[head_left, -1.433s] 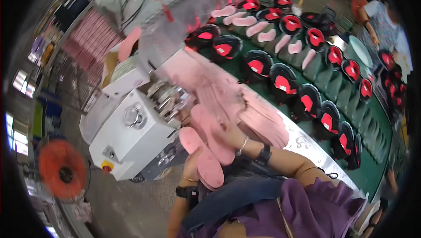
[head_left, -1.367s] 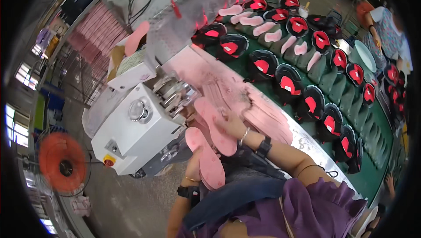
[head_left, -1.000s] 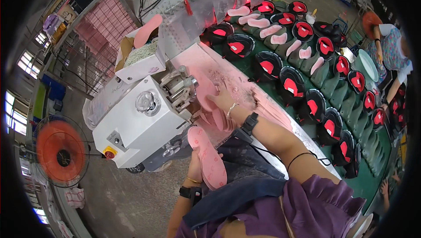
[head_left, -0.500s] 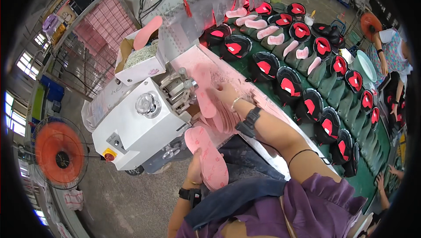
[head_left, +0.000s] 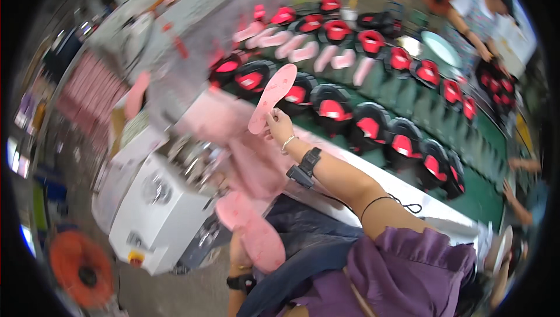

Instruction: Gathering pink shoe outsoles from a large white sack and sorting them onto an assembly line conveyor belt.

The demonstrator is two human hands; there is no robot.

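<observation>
In my right hand (head_left: pixel 280 125) a single pink insole (head_left: pixel 273 96) is pinched near its lower end, held up beside the row of black shoes with red linings (head_left: pixel 331 110). My left hand (head_left: pixel 238 253), low near my lap, grips a stack of pink insoles (head_left: pixel 252 232) by its side; the exact number is unclear. Between the two hands lies the pink-dusted work surface (head_left: pixel 256 162), blurred by motion. Left of it stands a white machine (head_left: pixel 154 209) with a round dial and metal rollers.
A green conveyor (head_left: pixel 484 194) carries shoes, dark green shoe forms and loose pink insoles (head_left: pixel 274 39). An open box (head_left: pixel 139 145) sits behind the machine. An orange fan (head_left: pixel 81 267) stands at lower left. A co-worker (head_left: pixel 472 22) works at the far right; other hands reach in below.
My right hand has lifted an insole from beside the machine's rollers and carried it toward the conveyor. My left hand still holds its insoles. The whole view has turned rightward.
</observation>
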